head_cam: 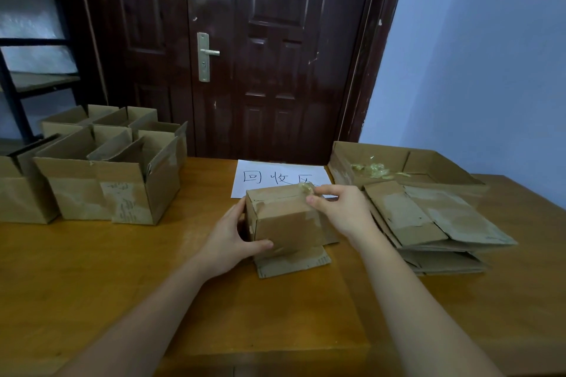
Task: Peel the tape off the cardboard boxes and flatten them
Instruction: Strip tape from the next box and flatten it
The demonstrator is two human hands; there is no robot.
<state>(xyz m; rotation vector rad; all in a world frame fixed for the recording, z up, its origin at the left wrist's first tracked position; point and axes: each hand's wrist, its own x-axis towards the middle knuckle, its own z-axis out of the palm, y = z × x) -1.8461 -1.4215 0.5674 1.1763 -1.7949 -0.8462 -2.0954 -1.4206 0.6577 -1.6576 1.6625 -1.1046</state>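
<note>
A small brown cardboard box stands on the wooden table in the middle, its bottom flaps spread out beneath it. My left hand grips the box's left side, thumb across the front face. My right hand is at the box's top right corner and pinches a crumpled bit of clear tape between thumb and forefinger. A stack of flattened boxes lies to the right.
Several open upright boxes crowd the table's left side. A shallow open box at the back right holds balled-up tape scraps. A white paper sign lies behind the held box. A dark door stands beyond the table, a shelf at left.
</note>
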